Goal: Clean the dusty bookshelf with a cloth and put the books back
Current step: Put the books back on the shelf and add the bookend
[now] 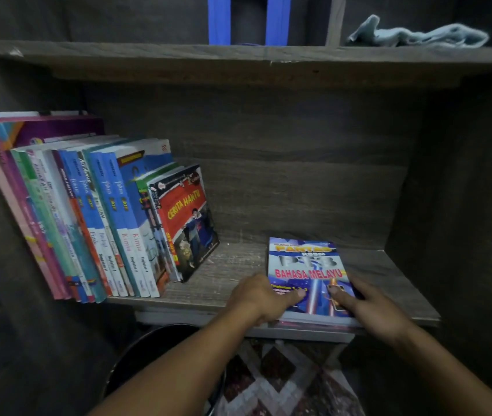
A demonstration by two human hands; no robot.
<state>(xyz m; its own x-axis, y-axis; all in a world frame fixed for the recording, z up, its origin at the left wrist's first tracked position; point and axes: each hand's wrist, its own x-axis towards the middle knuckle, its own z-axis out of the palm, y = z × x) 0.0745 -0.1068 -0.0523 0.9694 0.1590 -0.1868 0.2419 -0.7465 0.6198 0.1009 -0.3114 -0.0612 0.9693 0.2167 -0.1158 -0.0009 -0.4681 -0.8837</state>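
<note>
A blue book titled "Bahasa Melayu" lies flat on a small stack at the front right of the grey wooden shelf. My left hand grips the stack's left edge, thumb on the cover. My right hand grips its right edge, thumb also on the cover. A row of several books leans to the left on the same shelf, ending with a red "Cerita Hantu" book. A light blue cloth lies crumpled on the upper shelf at the right.
The upper shelf board hangs over the working shelf. Two blue upright strips stand on it. Bare shelf shows between the leaning books and the stack. Below are a dark round object and a patterned rug.
</note>
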